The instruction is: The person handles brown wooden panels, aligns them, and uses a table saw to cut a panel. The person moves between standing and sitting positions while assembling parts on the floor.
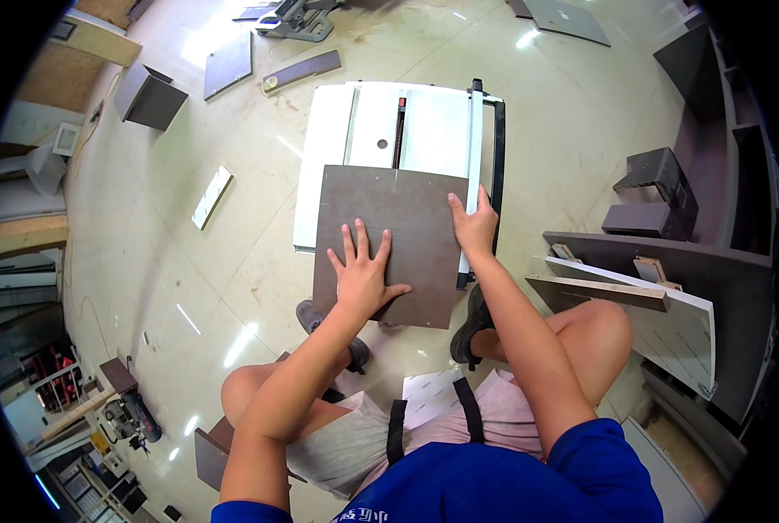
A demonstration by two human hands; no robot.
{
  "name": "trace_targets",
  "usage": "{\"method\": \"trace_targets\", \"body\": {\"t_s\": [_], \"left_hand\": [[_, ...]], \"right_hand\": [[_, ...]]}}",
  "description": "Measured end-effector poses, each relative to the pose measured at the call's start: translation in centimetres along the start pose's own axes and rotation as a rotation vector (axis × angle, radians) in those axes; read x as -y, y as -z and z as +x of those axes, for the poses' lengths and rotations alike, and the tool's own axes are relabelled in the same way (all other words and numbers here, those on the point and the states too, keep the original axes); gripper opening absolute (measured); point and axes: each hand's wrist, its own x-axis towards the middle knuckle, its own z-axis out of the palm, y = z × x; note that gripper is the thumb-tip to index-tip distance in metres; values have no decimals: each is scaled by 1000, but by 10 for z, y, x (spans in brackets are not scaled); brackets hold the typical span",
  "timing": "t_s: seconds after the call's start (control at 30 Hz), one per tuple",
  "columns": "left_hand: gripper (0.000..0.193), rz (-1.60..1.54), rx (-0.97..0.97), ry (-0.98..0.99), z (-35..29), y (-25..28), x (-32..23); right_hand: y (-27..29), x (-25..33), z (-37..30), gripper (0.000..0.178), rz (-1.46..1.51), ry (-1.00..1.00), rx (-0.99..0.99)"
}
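Observation:
A flat dark brown board (pixel 407 196) lies over the near part of a white-topped table saw (pixel 328 131), its near end overhanging the front. My left hand (pixel 363 277) rests flat on the board with fingers spread. At the board's right edge, my right hand (pixel 474 228) straddles the pale rip fence (pixel 476 131). Its thumb touches the board and its fingers close over the fence's outer side. Ahead of the board, a dark slot with a red piece (pixel 401 103) runs along the saw top. The board hides the slot's near end.
Panel offcuts lie on the tiled floor: a narrow brown strip (pixel 302 71), a grey panel (pixel 229 66) and a white strip (pixel 212 197). A dark angled piece (pixel 149 98) stands at the left. Boards lean at the right, including a white panel (pixel 690 336). My shoes (pixel 469 327) flank the saw's front.

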Motion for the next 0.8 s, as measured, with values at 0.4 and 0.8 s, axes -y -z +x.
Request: {"method": "trace_targets", "body": {"t_s": [0.4, 0.8], "left_hand": [[108, 8, -4, 9, -3, -3, -1], [109, 18, -7, -5, -1, -5, 0]], "right_hand": [[-2, 8, -2, 53, -349, 112, 143], [-6, -2, -2, 60, -255, 157, 61]]}}
